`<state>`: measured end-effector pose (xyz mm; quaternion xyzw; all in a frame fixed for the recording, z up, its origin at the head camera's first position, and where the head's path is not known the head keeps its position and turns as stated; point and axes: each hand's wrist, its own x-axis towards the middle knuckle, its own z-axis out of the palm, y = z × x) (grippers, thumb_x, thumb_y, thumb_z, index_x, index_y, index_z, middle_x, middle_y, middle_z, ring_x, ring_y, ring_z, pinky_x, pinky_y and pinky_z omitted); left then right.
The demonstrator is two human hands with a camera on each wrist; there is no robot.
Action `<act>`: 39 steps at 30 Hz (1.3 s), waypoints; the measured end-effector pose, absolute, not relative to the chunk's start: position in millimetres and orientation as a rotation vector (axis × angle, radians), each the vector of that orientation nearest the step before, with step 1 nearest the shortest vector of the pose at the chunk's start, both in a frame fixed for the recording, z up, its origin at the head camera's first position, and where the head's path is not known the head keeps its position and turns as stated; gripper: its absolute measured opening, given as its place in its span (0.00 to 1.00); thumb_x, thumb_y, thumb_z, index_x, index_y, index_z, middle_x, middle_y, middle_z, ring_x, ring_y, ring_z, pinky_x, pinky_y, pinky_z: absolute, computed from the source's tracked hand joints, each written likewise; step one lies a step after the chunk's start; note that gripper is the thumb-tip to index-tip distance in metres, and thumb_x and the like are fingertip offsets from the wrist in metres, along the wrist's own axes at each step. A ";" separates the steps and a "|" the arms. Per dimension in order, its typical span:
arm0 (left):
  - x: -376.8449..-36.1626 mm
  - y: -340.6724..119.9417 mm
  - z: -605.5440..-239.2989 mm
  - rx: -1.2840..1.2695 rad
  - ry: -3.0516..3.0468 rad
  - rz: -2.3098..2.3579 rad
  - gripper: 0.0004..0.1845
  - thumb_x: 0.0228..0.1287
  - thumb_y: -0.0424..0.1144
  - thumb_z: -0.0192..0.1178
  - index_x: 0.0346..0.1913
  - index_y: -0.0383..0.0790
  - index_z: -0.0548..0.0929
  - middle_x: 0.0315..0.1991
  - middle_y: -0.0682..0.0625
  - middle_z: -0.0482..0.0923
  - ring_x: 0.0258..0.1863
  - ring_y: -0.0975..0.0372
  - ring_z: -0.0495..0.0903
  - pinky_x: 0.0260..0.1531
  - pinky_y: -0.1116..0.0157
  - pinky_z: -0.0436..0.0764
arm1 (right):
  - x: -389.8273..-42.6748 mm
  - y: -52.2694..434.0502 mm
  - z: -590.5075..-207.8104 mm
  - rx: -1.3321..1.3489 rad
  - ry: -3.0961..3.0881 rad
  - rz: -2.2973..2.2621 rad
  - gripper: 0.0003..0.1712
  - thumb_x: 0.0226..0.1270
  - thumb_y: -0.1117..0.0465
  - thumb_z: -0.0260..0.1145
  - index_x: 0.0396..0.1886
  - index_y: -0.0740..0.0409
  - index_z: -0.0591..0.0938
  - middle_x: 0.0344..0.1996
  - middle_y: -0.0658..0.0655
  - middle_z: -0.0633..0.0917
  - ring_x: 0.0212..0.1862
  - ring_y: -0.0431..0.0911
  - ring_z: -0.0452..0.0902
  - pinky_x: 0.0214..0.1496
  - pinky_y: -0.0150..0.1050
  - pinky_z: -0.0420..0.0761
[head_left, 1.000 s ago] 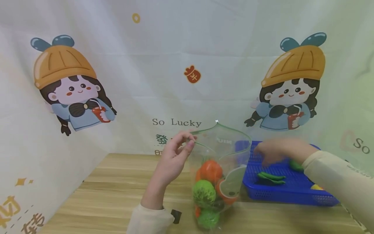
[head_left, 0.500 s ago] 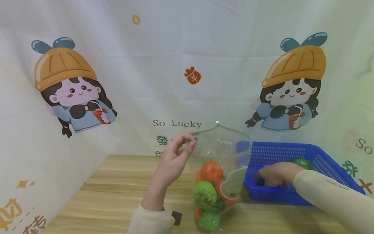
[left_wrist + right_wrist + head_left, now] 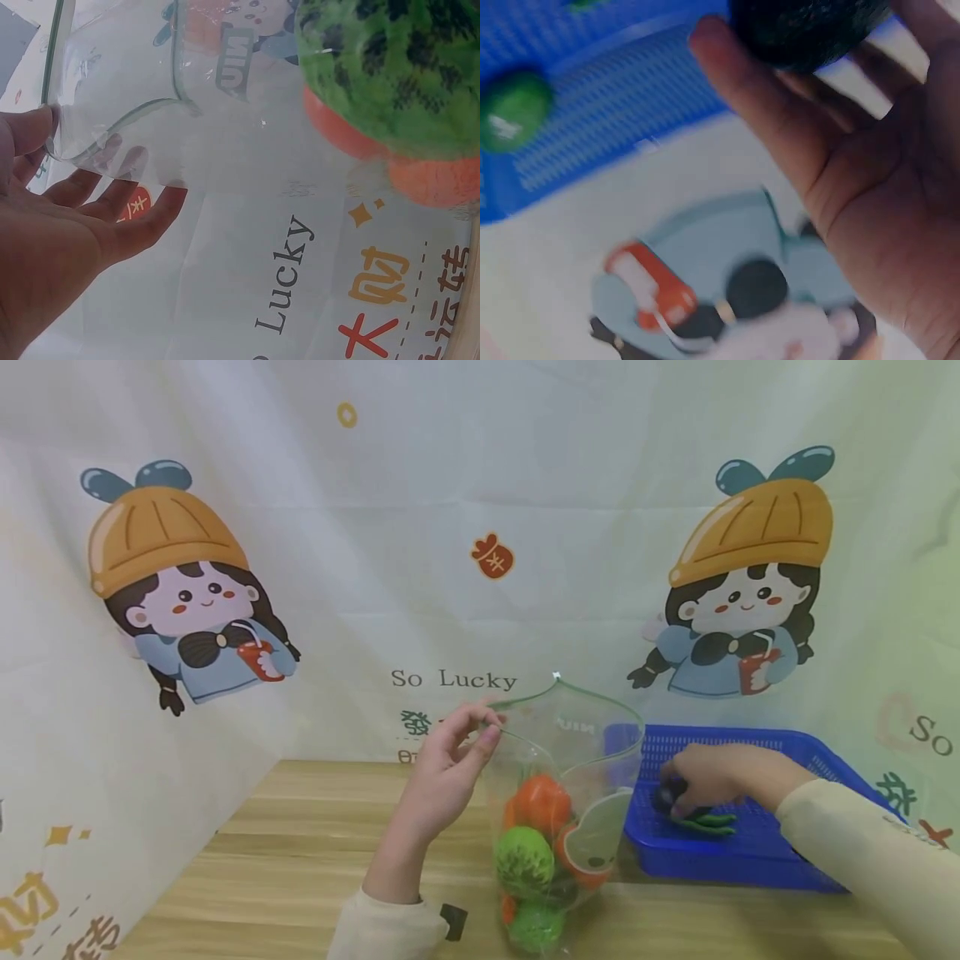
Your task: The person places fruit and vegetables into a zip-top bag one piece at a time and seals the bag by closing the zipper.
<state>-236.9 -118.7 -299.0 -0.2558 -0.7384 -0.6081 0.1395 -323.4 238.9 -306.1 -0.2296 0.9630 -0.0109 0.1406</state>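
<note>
My left hand [image 3: 450, 768] pinches the green-edged rim of a clear plastic zip bag [image 3: 592, 714], whose mouth gapes. Inside the bag are orange-red produce [image 3: 543, 802], a green ball with dark patches [image 3: 525, 856] and another green piece [image 3: 536, 922] at the bottom. To the right, my right hand [image 3: 712, 772] grips a dark, rough-skinned avocado [image 3: 666, 795], over the blue plastic basket [image 3: 720, 862]. In the right wrist view the avocado [image 3: 802, 30] sits between thumb and fingers. Green chili peppers [image 3: 712, 825] lie in the basket just below that hand.
A glossy green round item [image 3: 514, 112] lies in a basket corner in the right wrist view; my arm hides it in the head view. Bag and basket stand side by side on a wood-grain table [image 3: 300, 843]. Behind hangs a printed cloth [image 3: 420, 527].
My right hand has gone down into the basket, taken hold of the avocado and lifted it slightly, so the chili peppers show again. The left hand and bag have stayed put.
</note>
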 end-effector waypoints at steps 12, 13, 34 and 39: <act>-237.9 -116.4 -299.4 -0.752 -2.122 -1.759 0.09 0.83 0.36 0.55 0.52 0.32 0.78 0.79 0.48 0.71 0.76 0.50 0.74 0.72 0.45 0.79 | -295.7 214.9 -177.4 -0.648 3.354 -0.562 0.44 0.82 0.34 0.55 0.71 0.70 0.71 0.48 0.72 0.89 0.43 0.58 0.90 0.48 0.59 0.88; -237.9 -116.2 -299.3 -0.753 -2.121 -1.759 0.09 0.83 0.36 0.55 0.52 0.32 0.78 0.79 0.48 0.71 0.77 0.50 0.73 0.72 0.45 0.79 | -290.0 209.4 -171.3 -0.655 3.371 -0.619 0.44 0.81 0.33 0.56 0.71 0.68 0.70 0.49 0.72 0.89 0.45 0.59 0.89 0.47 0.57 0.88; -240.8 -112.4 -296.5 -0.785 -2.115 -1.717 0.08 0.83 0.36 0.55 0.50 0.32 0.78 0.76 0.47 0.74 0.80 0.50 0.70 0.67 0.46 0.83 | -250.5 140.3 -191.9 -0.853 3.279 0.154 0.22 0.69 0.35 0.71 0.41 0.48 0.90 0.26 0.48 0.87 0.29 0.43 0.83 0.25 0.44 0.80; -241.9 -113.3 -294.5 -0.828 -2.102 -1.675 0.09 0.83 0.36 0.55 0.49 0.31 0.78 0.69 0.41 0.79 0.82 0.49 0.66 0.68 0.43 0.82 | -252.7 150.4 -188.0 -0.841 3.346 0.145 0.17 0.74 0.40 0.69 0.45 0.47 0.89 0.20 0.46 0.83 0.25 0.42 0.79 0.22 0.44 0.77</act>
